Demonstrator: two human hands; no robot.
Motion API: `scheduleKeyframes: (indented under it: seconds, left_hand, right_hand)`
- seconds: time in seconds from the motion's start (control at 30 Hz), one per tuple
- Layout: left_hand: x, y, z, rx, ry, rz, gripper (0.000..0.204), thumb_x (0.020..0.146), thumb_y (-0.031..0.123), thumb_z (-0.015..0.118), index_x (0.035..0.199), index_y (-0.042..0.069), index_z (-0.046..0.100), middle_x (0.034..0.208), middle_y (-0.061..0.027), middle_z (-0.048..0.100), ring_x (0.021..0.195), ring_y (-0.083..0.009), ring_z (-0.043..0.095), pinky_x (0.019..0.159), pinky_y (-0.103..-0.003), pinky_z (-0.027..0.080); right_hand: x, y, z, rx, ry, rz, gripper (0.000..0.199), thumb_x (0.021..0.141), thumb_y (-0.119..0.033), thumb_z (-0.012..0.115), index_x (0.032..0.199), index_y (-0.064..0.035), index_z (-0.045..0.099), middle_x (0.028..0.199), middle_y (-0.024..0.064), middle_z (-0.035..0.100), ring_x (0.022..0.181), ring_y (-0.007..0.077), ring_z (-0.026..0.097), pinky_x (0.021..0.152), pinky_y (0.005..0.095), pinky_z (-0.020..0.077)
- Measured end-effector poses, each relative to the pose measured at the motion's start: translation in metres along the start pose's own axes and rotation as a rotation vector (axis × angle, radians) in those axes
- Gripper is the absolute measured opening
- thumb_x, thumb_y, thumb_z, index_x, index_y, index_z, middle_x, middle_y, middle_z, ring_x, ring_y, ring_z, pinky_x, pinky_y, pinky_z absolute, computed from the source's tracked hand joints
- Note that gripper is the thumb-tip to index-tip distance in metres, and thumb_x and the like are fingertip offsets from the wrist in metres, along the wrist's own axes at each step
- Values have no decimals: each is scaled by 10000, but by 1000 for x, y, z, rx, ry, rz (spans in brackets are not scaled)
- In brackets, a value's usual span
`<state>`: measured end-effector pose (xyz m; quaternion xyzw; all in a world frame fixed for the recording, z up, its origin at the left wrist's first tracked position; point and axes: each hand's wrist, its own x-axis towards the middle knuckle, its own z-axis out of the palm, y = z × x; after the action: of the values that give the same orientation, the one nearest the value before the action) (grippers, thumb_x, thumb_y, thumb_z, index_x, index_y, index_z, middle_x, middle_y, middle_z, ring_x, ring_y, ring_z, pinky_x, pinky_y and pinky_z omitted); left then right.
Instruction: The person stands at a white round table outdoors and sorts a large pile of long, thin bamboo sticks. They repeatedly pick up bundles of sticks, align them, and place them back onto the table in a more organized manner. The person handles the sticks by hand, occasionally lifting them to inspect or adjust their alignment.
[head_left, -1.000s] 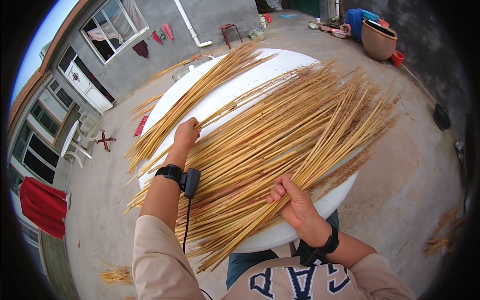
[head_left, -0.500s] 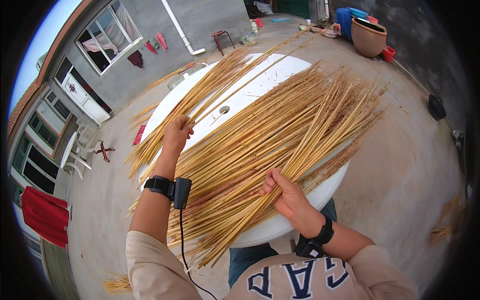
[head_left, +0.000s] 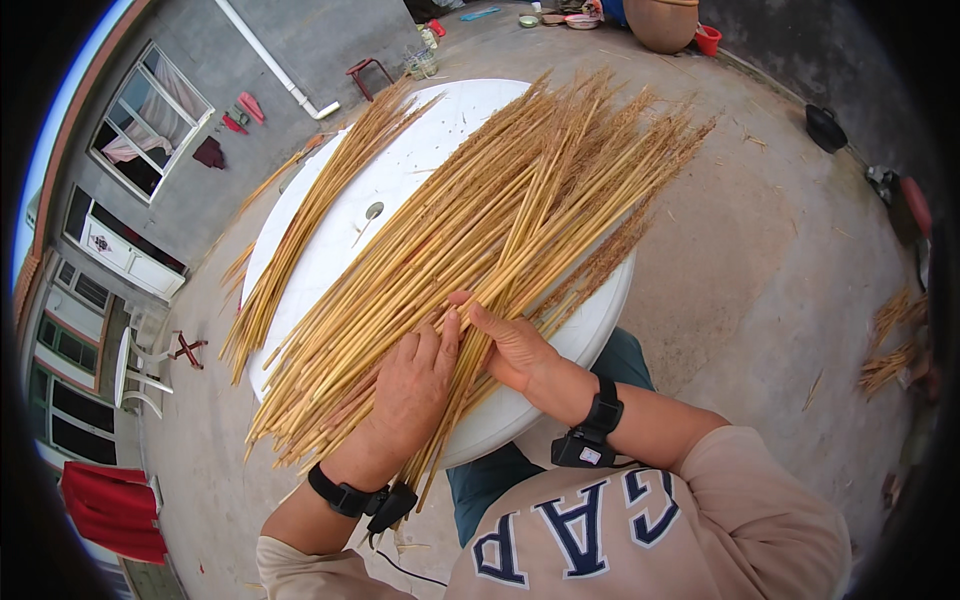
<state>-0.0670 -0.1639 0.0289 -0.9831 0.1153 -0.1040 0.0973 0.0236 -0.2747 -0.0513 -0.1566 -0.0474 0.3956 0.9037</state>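
Dry straw-yellow reed stalks (head_left: 385, 290) with feathery brown heads lie in a broad layer across a round white table (head_left: 402, 150). My right hand (head_left: 520, 355) is closed around a bundle of stalks (head_left: 520, 240) that crosses the layer at a steeper angle, its thumb lying over them. My left hand (head_left: 412, 385) is right beside it, its fingers drawn together at the same bundle, tips close to the right thumb. Its palm side and what lies under its fingers are mostly hidden. A smaller separate pile of stalks (head_left: 300, 235) rests along the table's left side.
The table has a round hole (head_left: 375, 210) near the left pile. A dark red stool (head_left: 368, 78) stands by the grey wall, and a large brown pot (head_left: 662, 25) at the far right. More stalks (head_left: 885, 340) lie on the ground to the right. A red cloth (head_left: 112, 510) hangs at left.
My left hand has left the left pile and come down and right to my right hand. The right hand and its bundle have shifted left in view as the head turned.
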Motion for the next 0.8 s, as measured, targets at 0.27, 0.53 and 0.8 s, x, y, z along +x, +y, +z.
scheduleKeyframes:
  seconds: [0.27, 0.53, 0.8]
  left_hand:
    - [-15, -9, -19, -696, -88, -303, 398, 834, 54, 548, 1225, 4, 487, 1049, -239, 572, 987, -392, 545, 848, -415, 431]
    - [-17, -15, -43, -677, -417, -399, 240, 862, 171, 619, 1036, 4, 622, 818, -109, 638, 734, -189, 605, 685, -284, 476]
    - [4, -136, -20, -671, -246, -463, 358, 892, 199, 583, 1212, 41, 551, 1161, -139, 590, 1015, -229, 580, 864, -331, 476]
  right_hand:
    - [2, -1, -5, -20, -22, 23, 227, 831, -143, 671, 1028, -59, 597, 1003, 44, 624, 938, 155, 588, 839, 305, 496]
    - [1, 1, -2, -84, 20, 46, 117, 865, -122, 611, 947, -40, 591, 905, 73, 602, 873, 183, 589, 824, 344, 508]
    - [3, 0, 0, -14, 57, 12, 140, 875, -79, 573, 1008, -45, 544, 848, 75, 582, 809, 199, 590, 764, 394, 519]
